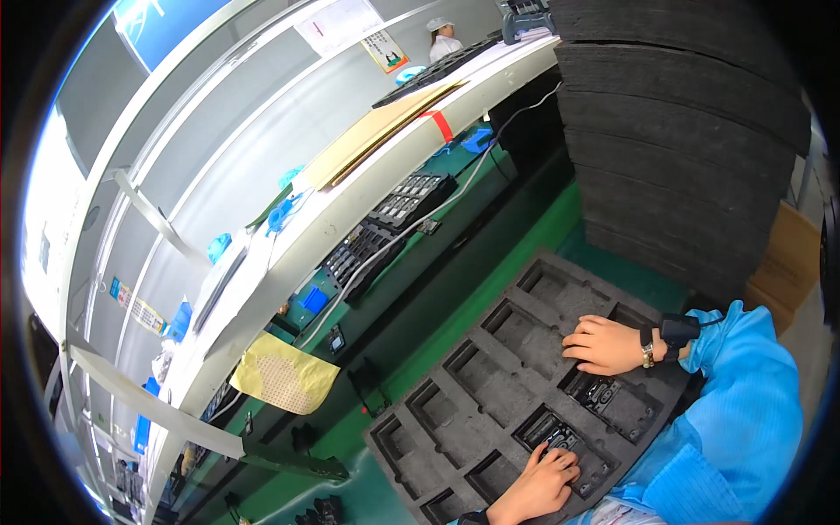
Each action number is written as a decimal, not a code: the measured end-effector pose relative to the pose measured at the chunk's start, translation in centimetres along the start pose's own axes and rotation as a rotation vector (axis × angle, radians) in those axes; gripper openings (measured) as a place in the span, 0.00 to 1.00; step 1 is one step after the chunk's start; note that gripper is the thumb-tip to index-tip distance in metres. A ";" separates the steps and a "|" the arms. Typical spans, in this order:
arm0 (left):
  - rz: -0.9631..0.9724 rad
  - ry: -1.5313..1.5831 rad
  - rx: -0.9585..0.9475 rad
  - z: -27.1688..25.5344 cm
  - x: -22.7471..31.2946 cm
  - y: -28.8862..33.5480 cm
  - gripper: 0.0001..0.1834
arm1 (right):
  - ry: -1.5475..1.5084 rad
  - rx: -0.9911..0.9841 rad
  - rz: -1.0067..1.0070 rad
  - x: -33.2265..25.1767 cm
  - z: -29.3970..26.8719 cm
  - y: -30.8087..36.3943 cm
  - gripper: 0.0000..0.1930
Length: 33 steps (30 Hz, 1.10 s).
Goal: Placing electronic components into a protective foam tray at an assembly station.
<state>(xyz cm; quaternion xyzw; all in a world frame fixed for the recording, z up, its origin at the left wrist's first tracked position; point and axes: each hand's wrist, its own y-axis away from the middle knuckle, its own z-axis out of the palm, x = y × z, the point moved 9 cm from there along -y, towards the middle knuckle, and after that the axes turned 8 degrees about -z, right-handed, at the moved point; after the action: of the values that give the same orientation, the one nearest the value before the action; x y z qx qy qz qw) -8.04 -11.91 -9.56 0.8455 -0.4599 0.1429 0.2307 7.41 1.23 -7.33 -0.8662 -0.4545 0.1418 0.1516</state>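
Observation:
A dark grey foam tray (500, 374) with rectangular pockets lies tilted before me. Over its near edge, my left hand (541, 486) has its fingers bent down onto a small black device (553, 432) in a pocket; the fingertips are partly hidden. My right hand (605, 345) lies palm down farther right on the tray, fingers stretched out and touching the foam, with nothing visible in them. Just below it, a second black device (598, 392) sits in its own pocket. A watch-like black band and a metal bracelet are on my right wrist, above a blue sleeve (735, 411).
Tall stacked black foam trays (674, 131) stand behind the tray, beside a cardboard box (781, 262). A white-edged bench (350, 184) runs along the left, with trays of parts (411, 199) on a green shelf below. A yellow perforated sheet (284, 374) hangs there. A person (444, 39) is far off.

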 end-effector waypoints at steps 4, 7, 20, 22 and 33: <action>0.044 0.032 -0.027 0.3 0.3 -0.9 0.15 | 0.066 -0.170 0.005 -2.0 -1.6 2.2 0.28; 0.104 0.015 0.057 0.3 0.1 -1.2 0.15 | -0.019 -0.187 0.120 -3.1 -3.0 4.1 0.37; 0.224 0.186 0.101 -1.9 -0.4 -1.7 0.07 | -0.173 -0.295 0.325 -4.0 -1.9 9.5 0.48; 0.233 0.209 0.116 -1.9 -0.4 -1.4 0.07 | -0.166 -0.304 0.355 -4.0 -1.3 9.0 0.50; 0.235 0.270 0.092 -0.8 -1.0 -1.4 0.12 | -0.264 -0.394 0.477 -3.7 0.2 8.8 0.50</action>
<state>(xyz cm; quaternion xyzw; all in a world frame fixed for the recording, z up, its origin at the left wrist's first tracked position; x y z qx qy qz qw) -7.47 -10.11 -9.71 0.7687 -0.5133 0.3020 0.2331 11.89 -6.55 -10.54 -0.9350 -0.2733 0.1936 -0.1165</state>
